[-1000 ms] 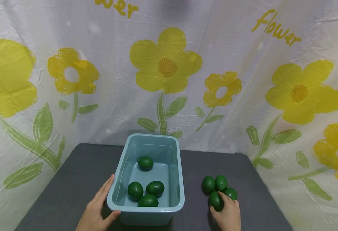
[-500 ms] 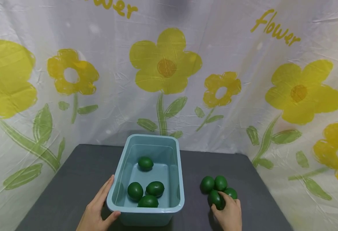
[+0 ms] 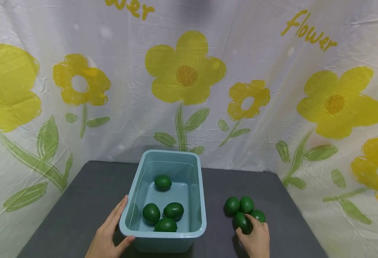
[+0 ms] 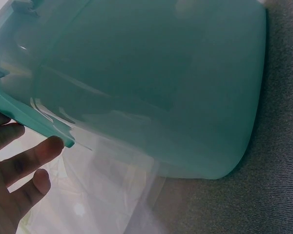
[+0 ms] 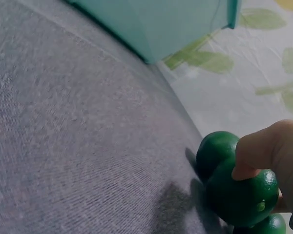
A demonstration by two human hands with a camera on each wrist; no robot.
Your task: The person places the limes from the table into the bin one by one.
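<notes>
My right hand (image 3: 256, 239) grips a dark green lime (image 3: 241, 223) at the front of a small cluster on the table, thumb and fingers on its sides. In the right wrist view the thumb presses on the lime (image 5: 241, 195), and part of the hand is cut off. Other limes (image 3: 232, 206) sit close against it. My left hand (image 3: 106, 233) rests at the near left corner of a light blue plastic bin (image 3: 163, 234), thumb at the front rim and straight fingers along the left side. The left wrist view shows those fingertips (image 4: 51, 146) at the rim.
Several limes (image 3: 174, 210) lie inside the bin, mostly toward its near end. A dark grey cloth (image 3: 105, 182) covers the table. Behind and at both sides hangs a white curtain (image 3: 127, 118) printed with yellow flowers.
The right hand has shifted very slightly to the right, and the two back limes of the cluster have slid a little left. The left hand and bin stay in place.
</notes>
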